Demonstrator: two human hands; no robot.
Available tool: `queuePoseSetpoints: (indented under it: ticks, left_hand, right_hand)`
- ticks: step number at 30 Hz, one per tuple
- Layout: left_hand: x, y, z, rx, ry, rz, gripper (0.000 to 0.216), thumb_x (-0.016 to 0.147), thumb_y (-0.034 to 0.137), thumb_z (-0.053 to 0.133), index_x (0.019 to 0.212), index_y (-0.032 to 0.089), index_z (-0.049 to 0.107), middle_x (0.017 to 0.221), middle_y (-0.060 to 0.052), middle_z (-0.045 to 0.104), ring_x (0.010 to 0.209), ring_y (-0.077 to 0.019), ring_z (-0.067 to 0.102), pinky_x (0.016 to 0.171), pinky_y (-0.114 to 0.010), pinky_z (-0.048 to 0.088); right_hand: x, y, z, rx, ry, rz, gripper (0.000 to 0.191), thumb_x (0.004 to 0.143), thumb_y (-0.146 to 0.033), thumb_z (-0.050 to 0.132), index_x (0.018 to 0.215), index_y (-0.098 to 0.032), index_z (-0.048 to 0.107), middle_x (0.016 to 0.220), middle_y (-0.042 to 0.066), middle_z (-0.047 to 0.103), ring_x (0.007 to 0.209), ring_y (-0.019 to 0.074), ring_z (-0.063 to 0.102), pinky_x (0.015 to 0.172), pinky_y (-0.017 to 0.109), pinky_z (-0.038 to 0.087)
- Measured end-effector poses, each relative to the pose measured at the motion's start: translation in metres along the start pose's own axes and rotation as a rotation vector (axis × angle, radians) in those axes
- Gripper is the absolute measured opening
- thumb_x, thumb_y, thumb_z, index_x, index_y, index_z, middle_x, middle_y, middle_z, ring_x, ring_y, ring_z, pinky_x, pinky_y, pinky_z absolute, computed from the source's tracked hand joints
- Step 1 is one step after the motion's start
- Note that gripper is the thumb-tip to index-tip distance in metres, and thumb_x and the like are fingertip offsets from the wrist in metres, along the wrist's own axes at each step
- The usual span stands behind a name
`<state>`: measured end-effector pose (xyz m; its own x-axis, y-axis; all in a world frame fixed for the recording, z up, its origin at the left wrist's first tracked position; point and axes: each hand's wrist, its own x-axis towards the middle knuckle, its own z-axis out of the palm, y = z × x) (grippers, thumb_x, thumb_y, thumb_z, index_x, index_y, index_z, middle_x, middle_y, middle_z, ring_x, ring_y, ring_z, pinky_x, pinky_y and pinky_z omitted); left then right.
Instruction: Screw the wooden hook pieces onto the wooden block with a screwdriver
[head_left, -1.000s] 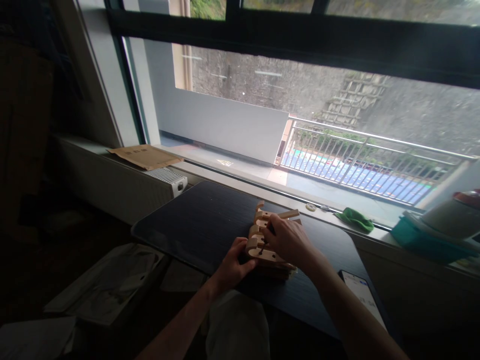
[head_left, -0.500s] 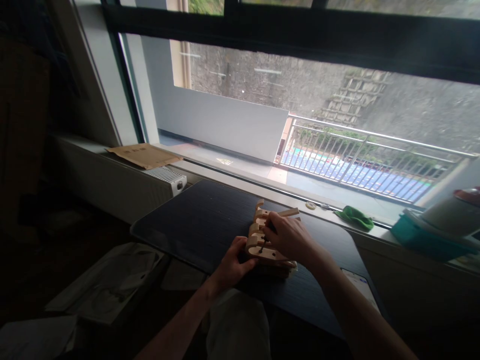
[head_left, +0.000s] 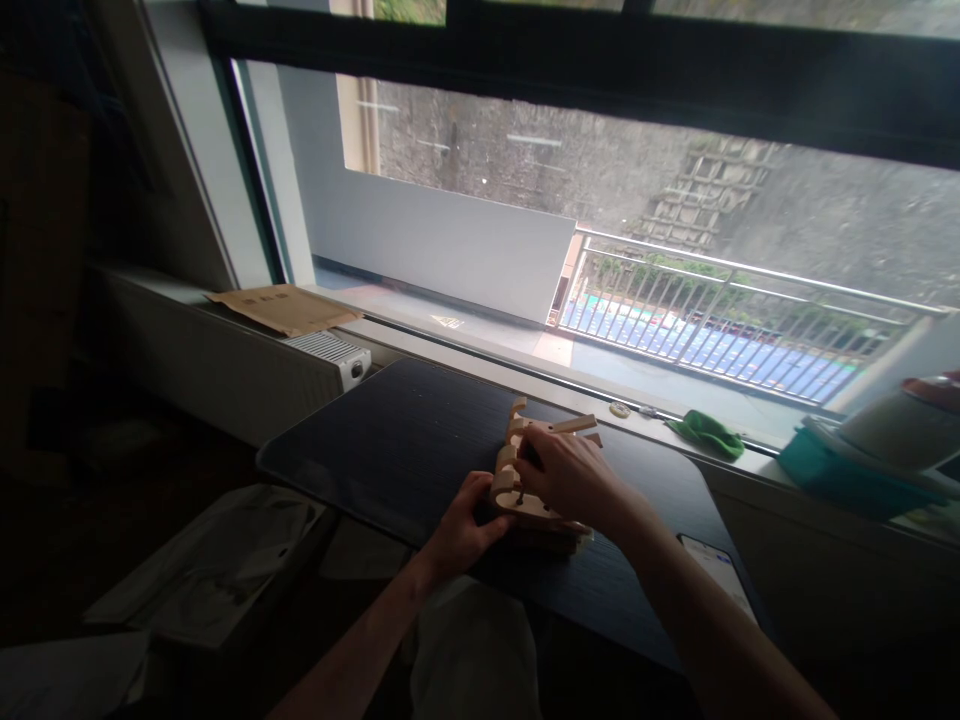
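A pale wooden assembly [head_left: 504, 484] with several rounded, hook-shaped pieces and small holes lies on the dark table [head_left: 375, 430]. My left hand [head_left: 461, 525] is closed around its near left end, thumb in front and fingers behind. Over the top of the assembly, my right hand [head_left: 566, 470] is pinched on a thin dark tool [head_left: 520, 497], whose lower end reaches into the nearest rounded piece. The tool's upper part is hidden by my fingers, so its exact kind does not show. A loose-looking wooden strip [head_left: 574, 424] sticks out behind my right hand.
A phone [head_left: 716, 575] lies at the table's right edge. Along the windowsill are a tape roll [head_left: 619, 410], a green cloth [head_left: 705, 432] and a teal container [head_left: 840, 465]. A brown envelope [head_left: 289, 309] rests near a white radiator [head_left: 330, 355]. An open box [head_left: 210, 560] sits lower left.
My right hand has turned slightly and shifted a little left and down over the tool, hiding more of it. My left hand keeps its hold on the wooden assembly.
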<state>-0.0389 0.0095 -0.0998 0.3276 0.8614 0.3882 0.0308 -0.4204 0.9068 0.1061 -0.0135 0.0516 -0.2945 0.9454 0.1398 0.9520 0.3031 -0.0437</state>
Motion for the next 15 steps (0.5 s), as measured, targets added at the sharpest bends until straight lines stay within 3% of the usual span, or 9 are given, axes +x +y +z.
queuePoseSetpoints:
  ticks: [6,15]
  left_hand:
    - [0.000,0.000,0.000,-0.001,-0.014,-0.006,0.031,0.071,0.017,0.064,0.101,0.019,0.056,0.100,-0.004,0.054,0.094,-0.0200,0.052,0.086,-0.032,0.042]
    - [0.000,0.001,0.000,-0.009,-0.008,-0.041,0.029,0.071,0.020,0.065,0.099,0.020,0.056,0.096,-0.002,0.055,0.091,-0.0191,0.052,0.083,-0.030,0.043]
  right_hand:
    - [0.004,-0.001,0.009,-0.036,0.036,0.204,0.021,0.090,-0.035,0.039,0.087,-0.019,0.053,0.072,0.003,0.065,0.066,0.0164,0.060,0.052,0.027,0.021]
    - [-0.003,0.009,-0.006,-0.019,-0.015,-0.023,0.013,0.087,-0.030,0.048,0.093,-0.021,0.056,0.077,0.000,0.064,0.068,0.0121,0.058,0.054,0.025,0.023]
